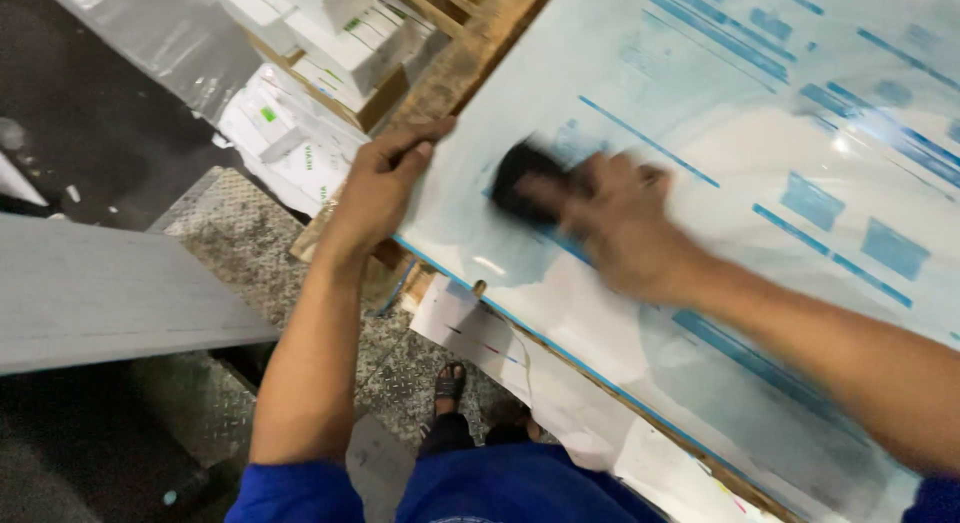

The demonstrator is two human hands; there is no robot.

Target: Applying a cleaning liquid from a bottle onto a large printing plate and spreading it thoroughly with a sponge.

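Note:
A large white panel (760, 133) with a clear film printed in blue stripes and blocks lies tilted across the right of the view. My left hand (385, 178) grips its near left edge, fingers curled over the rim. My right hand (615, 223) is blurred with motion on the film and presses a dark pad-like tool (525, 173) against it. What the dark tool is exactly I cannot tell.
A wooden frame (470, 53) runs under the panel's left edge. White boxes (340, 33) and plastic-wrapped packs (280, 133) are stacked behind it. A grey board (110, 293) lies at left. Metal tread-plate floor (230, 233) and my sandalled foot (448, 383) show below.

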